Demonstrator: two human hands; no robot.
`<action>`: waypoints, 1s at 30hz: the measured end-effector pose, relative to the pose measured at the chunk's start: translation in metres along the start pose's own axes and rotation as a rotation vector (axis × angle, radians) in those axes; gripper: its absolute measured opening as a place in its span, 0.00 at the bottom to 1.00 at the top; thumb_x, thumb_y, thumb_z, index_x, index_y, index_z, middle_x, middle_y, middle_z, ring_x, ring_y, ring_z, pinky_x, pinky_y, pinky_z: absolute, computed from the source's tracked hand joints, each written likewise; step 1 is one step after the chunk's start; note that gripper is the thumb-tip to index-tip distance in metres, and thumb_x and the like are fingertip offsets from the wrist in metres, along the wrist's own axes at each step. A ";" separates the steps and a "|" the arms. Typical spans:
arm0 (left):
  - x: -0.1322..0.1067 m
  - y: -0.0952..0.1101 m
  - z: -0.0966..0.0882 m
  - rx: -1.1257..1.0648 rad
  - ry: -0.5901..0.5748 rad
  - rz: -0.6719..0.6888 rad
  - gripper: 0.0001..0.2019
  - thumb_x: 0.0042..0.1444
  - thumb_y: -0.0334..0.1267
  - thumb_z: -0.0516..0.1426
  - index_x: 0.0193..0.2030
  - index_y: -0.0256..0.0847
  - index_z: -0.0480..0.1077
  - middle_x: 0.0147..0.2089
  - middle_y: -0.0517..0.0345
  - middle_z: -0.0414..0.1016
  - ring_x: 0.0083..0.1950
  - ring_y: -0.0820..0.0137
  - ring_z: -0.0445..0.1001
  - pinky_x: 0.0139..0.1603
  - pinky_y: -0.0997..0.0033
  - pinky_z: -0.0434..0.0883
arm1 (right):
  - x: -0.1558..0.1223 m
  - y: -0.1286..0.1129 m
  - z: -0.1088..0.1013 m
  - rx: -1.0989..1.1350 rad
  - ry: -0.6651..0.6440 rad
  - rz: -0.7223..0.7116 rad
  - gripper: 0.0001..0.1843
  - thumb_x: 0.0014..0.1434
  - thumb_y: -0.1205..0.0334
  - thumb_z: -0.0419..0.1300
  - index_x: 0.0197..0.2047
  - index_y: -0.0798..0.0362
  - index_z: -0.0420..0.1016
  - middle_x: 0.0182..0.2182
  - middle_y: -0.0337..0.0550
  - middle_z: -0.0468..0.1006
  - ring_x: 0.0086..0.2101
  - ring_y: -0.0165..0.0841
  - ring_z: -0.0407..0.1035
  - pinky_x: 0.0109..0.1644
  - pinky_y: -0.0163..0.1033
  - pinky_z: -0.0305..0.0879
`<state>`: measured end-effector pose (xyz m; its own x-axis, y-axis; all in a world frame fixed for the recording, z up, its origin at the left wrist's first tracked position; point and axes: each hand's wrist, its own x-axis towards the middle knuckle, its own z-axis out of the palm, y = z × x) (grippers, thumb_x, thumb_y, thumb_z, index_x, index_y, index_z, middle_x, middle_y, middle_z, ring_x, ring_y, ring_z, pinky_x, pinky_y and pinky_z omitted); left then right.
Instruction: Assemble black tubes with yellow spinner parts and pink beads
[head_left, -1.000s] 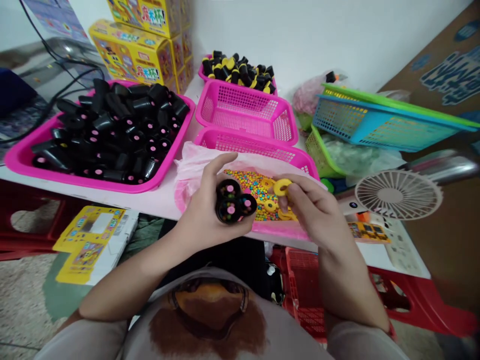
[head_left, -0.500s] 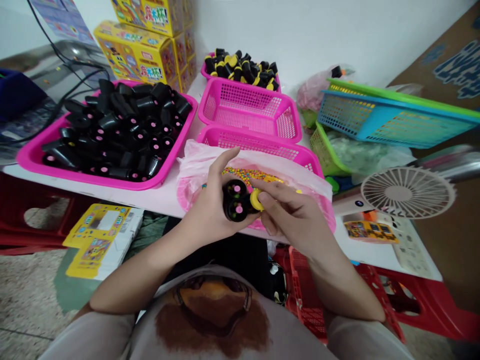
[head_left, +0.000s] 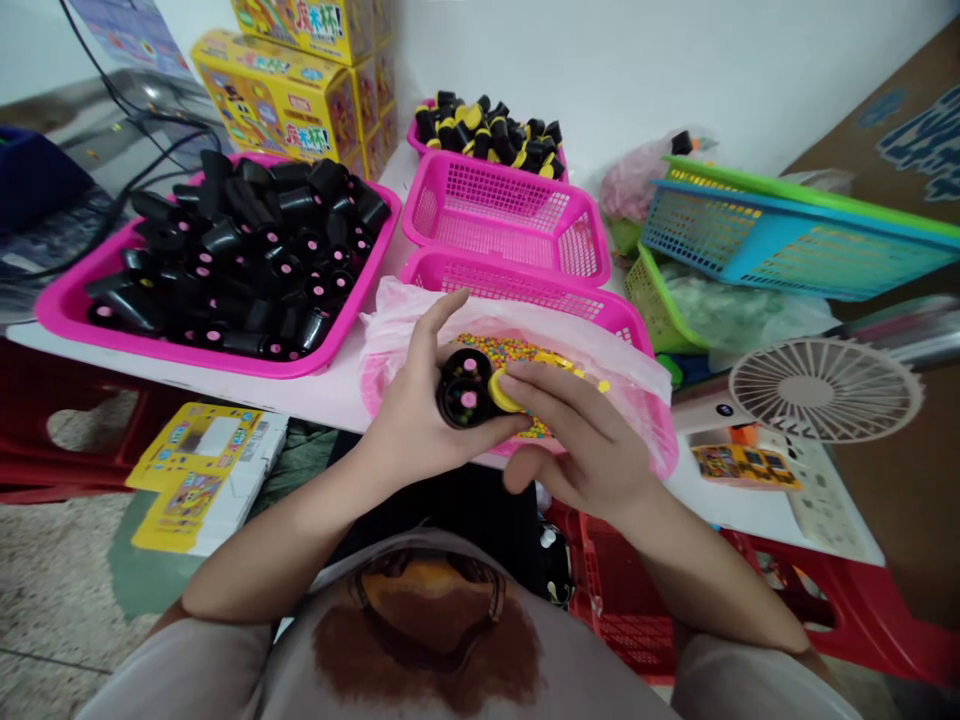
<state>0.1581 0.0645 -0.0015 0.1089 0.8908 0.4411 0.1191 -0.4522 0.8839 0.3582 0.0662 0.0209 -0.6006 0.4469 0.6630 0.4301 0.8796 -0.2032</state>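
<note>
My left hand point(head_left: 412, 420) grips a bunch of black tubes point(head_left: 461, 388) with pink centres, their ends facing me. My right hand point(head_left: 581, 440) presses a yellow ring cap point(head_left: 501, 392) against the right-hand tube of the bunch, fingers pinched on it. Both hands hover over the near pink basket point(head_left: 525, 295), lined with a pink plastic bag and holding small coloured candies point(head_left: 495, 350) and more yellow rings.
A big pink tray point(head_left: 67, 300) of black tubes lies at the left. An empty pink basket point(head_left: 510, 215) and a far basket of yellow-capped tubes point(head_left: 487, 125) stand behind. Yellow boxes point(head_left: 277, 90), blue and green baskets point(head_left: 780, 240) and a small fan point(head_left: 825, 385) surround them.
My right hand carried the yellow ring from above the candy basket leftwards onto the tube bunch and now presses it there. The left hand stayed nearly still.
</note>
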 end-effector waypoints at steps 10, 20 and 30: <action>-0.001 0.000 -0.001 -0.037 -0.022 -0.011 0.51 0.49 0.48 0.75 0.74 0.55 0.53 0.50 0.55 0.78 0.36 0.65 0.79 0.35 0.61 0.81 | -0.005 0.010 0.006 -0.123 0.015 -0.147 0.43 0.71 0.63 0.62 0.81 0.53 0.47 0.53 0.55 0.82 0.56 0.47 0.77 0.62 0.53 0.79; -0.005 -0.004 -0.004 -0.018 -0.043 0.003 0.50 0.50 0.46 0.75 0.75 0.56 0.53 0.49 0.53 0.78 0.42 0.57 0.82 0.40 0.52 0.84 | 0.001 0.006 -0.004 0.007 0.012 -0.125 0.37 0.69 0.65 0.64 0.77 0.52 0.58 0.52 0.52 0.84 0.55 0.40 0.79 0.61 0.45 0.79; -0.003 -0.003 -0.002 0.076 -0.034 0.021 0.50 0.49 0.43 0.74 0.75 0.55 0.54 0.49 0.53 0.78 0.41 0.59 0.81 0.38 0.55 0.83 | -0.003 0.012 0.003 -0.053 -0.050 -0.116 0.39 0.71 0.61 0.62 0.79 0.51 0.53 0.56 0.54 0.82 0.59 0.44 0.76 0.63 0.51 0.78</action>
<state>0.1552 0.0630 -0.0051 0.1455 0.8798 0.4526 0.1907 -0.4738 0.8597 0.3631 0.0759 0.0148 -0.6808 0.3515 0.6426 0.3902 0.9165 -0.0879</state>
